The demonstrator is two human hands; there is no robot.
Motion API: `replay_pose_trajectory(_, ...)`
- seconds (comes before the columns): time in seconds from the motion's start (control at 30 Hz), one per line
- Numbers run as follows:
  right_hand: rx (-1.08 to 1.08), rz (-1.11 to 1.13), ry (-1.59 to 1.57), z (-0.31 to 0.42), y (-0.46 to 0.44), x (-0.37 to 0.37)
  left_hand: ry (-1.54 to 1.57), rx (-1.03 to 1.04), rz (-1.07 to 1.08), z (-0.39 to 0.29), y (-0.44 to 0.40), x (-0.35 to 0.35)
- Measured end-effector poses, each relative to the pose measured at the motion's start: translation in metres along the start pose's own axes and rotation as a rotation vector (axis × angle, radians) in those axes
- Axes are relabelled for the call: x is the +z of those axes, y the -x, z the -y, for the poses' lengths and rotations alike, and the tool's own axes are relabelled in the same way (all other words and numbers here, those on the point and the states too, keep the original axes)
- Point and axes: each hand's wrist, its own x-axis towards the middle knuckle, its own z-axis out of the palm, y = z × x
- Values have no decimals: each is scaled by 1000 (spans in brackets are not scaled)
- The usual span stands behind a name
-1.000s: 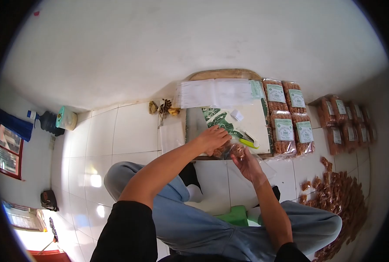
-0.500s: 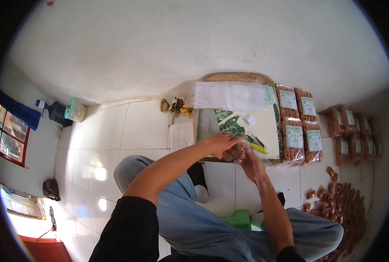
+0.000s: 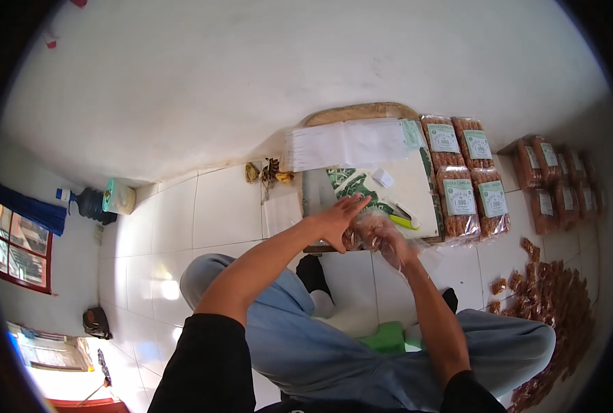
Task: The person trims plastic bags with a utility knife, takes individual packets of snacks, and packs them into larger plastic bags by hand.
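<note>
Over the near edge of the low board, my right hand (image 3: 393, 242) is closed around a clear plastic bag (image 3: 371, 226) with brown snack pieces inside. The loose film of the bag hangs around that hand and wrist. Just left of it, my left hand (image 3: 335, 221) has its fingers spread, close against the bag's left end; whether it touches the snacks is hard to make out. Beyond the hands lie a lime-green handled cutter or stapler (image 3: 405, 221) and a small white paper piece (image 3: 383, 177), on the green-and-white patterned board top (image 3: 416, 186).
Flat clear bags (image 3: 348, 143) lie across the board's far side. Labelled snack packs (image 3: 460, 199) stand to the right, more packs (image 3: 546, 203) beyond. A pile of small wrapped snacks (image 3: 554, 303) covers the right floor. Bananas (image 3: 277, 172) lie left; a green stool (image 3: 383, 339) is beneath me.
My left hand has spread its fingers and shifted slightly left from the right hand. My right hand has turned, with its fingers wrapped over the bag. The whole view has tilted slightly.
</note>
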Motion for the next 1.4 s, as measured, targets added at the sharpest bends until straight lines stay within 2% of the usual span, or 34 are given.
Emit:
replay_pose_trajectory(0.03,-3,-4,-6,10,3,5,-2,3,7,5,3,0)
replay_pose_trajectory(0.1,81,-81,-157,25,10,14,-295,14,-178,15,14,-3)
replay_pose_trajectory(0.13,75,-85,-163,16,7,3,-298,20,-171,19,22,-6)
replay_pose_trajectory(0.2,119,-27,-176,0,-3,-15,-244,-202,-210,22,37,-10)
replay_pose_trajectory(0.23,113,-28,-182,0,-3,-15,-249,-199,-205,19,36,-6)
replay_pose_trajectory(0.3,98,-73,-216,1,-3,-8,58,-886,-382,11,33,11)
replay_pose_trajectory(0.33,95,-66,-222,1,-4,-7,49,-890,-382,14,32,22)
replay_pose_trajectory(0.4,63,49,-150,2,-6,-6,618,-1021,-456,19,25,42)
replay_pose_trajectory(0.43,60,54,-153,2,-7,-7,612,-1023,-459,14,19,53)
replay_pose_trajectory(0.5,234,25,-54,4,-8,-8,443,-880,-878,4,7,76)
replay_pose_trajectory(0.53,229,27,-58,6,-11,-6,436,-878,-878,5,1,81)
replay_pose_trajectory(0.6,353,20,38,15,-14,-1,466,-681,-1020,5,-9,88)
replay_pose_trajectory(0.63,349,21,36,22,-13,2,462,-679,-1020,3,-15,90)
replay_pose_trajectory(0.7,398,114,155,33,-13,7,462,-591,-1108,0,-21,89)
replay_pose_trajectory(0.83,451,39,163,14,-26,-12,601,-526,-1136,-1,-27,91)
replay_pose_trajectory(0.9,433,-123,46,4,-26,-14,618,-579,-1083,5,-26,93)
replay_pose_trajectory(0.93,441,-121,51,6,-23,-11,630,-623,-1028,8,-27,94)
replay_pose_trajectory(1.03,406,-114,-62,10,-12,-10,573,-684,-1099,10,-34,98)
replay_pose_trajectory(1.1,217,17,-340,0,-2,-18,517,-693,-1135,9,-36,99)
replay_pose_trajectory(1.13,229,17,-327,-2,1,-17,447,-687,-1158,8,-37,98)
replay_pose_trajectory(1.2,113,-200,-413,-4,7,-12,437,-709,-1177,3,-38,97)
replay_pose_trajectory(1.23,118,-202,-403,-7,6,-10,411,-721,-1185,1,-38,96)
replay_pose_trajectory(1.3,44,-370,-366,-15,1,-7,420,-715,-1195,-2,-38,92)
replay_pose_trajectory(1.4,74,-448,-285,-19,-8,-1,392,-731,-1198,-8,-36,89)
